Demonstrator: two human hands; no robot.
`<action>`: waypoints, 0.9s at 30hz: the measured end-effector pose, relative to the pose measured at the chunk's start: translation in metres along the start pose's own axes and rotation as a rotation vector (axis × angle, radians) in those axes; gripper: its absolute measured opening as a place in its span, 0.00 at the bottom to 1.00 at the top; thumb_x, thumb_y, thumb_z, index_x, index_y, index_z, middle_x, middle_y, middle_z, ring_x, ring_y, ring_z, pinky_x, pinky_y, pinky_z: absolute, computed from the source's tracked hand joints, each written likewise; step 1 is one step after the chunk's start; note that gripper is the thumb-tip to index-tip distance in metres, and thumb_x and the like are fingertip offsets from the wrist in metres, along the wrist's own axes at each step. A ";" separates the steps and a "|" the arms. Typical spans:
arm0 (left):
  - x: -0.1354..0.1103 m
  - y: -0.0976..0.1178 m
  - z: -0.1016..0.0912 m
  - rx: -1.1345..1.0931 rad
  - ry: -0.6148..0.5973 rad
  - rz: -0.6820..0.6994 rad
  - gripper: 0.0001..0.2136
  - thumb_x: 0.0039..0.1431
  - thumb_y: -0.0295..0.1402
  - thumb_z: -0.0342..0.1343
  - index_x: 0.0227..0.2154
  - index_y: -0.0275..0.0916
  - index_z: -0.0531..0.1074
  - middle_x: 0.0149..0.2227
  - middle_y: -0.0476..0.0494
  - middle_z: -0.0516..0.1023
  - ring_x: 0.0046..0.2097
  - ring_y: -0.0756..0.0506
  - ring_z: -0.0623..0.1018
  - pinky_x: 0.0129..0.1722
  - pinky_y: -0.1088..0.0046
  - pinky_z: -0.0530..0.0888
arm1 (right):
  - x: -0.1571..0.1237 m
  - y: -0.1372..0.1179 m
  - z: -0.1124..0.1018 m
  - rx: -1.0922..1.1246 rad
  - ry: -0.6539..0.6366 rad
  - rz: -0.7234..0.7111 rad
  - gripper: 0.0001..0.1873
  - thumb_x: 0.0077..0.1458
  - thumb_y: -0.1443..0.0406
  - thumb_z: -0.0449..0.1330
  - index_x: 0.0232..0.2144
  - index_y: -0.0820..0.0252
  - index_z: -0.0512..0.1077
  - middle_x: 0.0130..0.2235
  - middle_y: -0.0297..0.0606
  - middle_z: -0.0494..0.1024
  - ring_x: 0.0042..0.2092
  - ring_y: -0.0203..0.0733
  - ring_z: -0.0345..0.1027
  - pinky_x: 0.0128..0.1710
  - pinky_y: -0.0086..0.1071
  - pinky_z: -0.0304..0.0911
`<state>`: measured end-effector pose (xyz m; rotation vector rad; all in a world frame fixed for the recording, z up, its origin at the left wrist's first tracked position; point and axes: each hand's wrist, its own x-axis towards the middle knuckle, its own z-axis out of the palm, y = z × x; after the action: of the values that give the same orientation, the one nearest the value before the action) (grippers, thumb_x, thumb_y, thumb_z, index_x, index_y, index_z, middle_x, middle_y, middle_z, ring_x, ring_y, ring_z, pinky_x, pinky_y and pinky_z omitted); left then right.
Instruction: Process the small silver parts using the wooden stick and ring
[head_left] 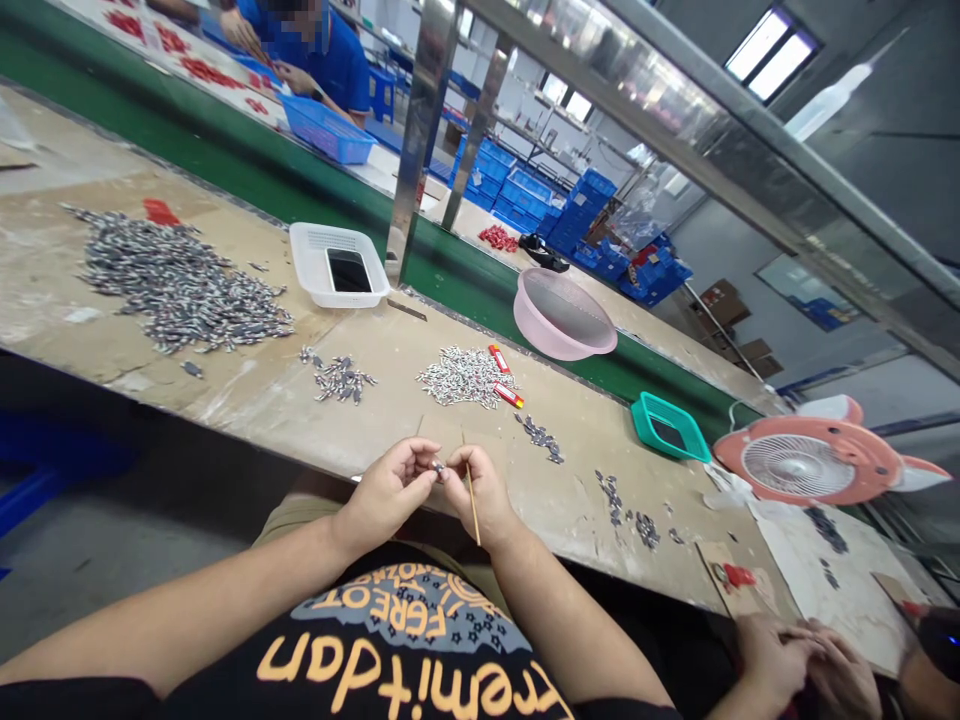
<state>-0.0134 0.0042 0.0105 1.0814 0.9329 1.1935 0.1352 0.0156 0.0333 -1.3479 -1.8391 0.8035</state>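
Observation:
My left hand (391,492) and my right hand (480,490) meet at the table's near edge. Between their fingertips is a small grey metallic part (439,466), pinched from both sides; its exact kind is too small to tell. A thin wooden stick (472,505) also sits in my right hand, pointing down toward the wrist. Just beyond the hands lies a pile of small silvery-white parts (461,376) with two red packets (508,394) at its right. Small grey assembled pieces lie in a cluster (343,380) to the left and another cluster (541,438) to the right.
A large heap of grey parts (180,285) covers the left of the table. Behind are a white basket (304,265) holding a phone, a pink basin (555,335), a green basket (646,425) and a pig-shaped fan (862,465). A co-worker's hands (806,665) are at lower right; another person (337,70) sits opposite.

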 end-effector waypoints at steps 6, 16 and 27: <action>0.002 -0.001 0.001 -0.088 -0.011 -0.058 0.09 0.54 0.33 0.57 0.37 0.38 0.69 0.34 0.46 0.75 0.37 0.49 0.75 0.41 0.72 0.71 | -0.002 0.001 0.001 0.112 -0.015 0.041 0.03 0.52 0.65 0.55 0.29 0.58 0.64 0.27 0.32 0.68 0.30 0.35 0.62 0.32 0.30 0.59; 0.000 0.000 0.002 -0.078 0.013 -0.110 0.09 0.52 0.36 0.59 0.34 0.37 0.71 0.33 0.45 0.77 0.36 0.48 0.75 0.39 0.73 0.71 | -0.004 0.007 0.005 0.353 -0.062 0.155 0.06 0.51 0.63 0.56 0.30 0.58 0.62 0.26 0.29 0.65 0.28 0.33 0.59 0.27 0.27 0.58; 0.045 0.003 -0.057 0.289 0.096 0.032 0.12 0.48 0.40 0.61 0.33 0.39 0.72 0.32 0.46 0.77 0.35 0.46 0.74 0.37 0.72 0.70 | 0.005 0.057 -0.046 -0.197 0.154 -0.041 0.08 0.53 0.62 0.58 0.34 0.60 0.68 0.34 0.36 0.72 0.37 0.38 0.65 0.40 0.33 0.62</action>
<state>-0.0622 0.0565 -0.0001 1.2801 1.1932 1.1677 0.2016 0.0390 0.0135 -1.4463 -1.8539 0.4927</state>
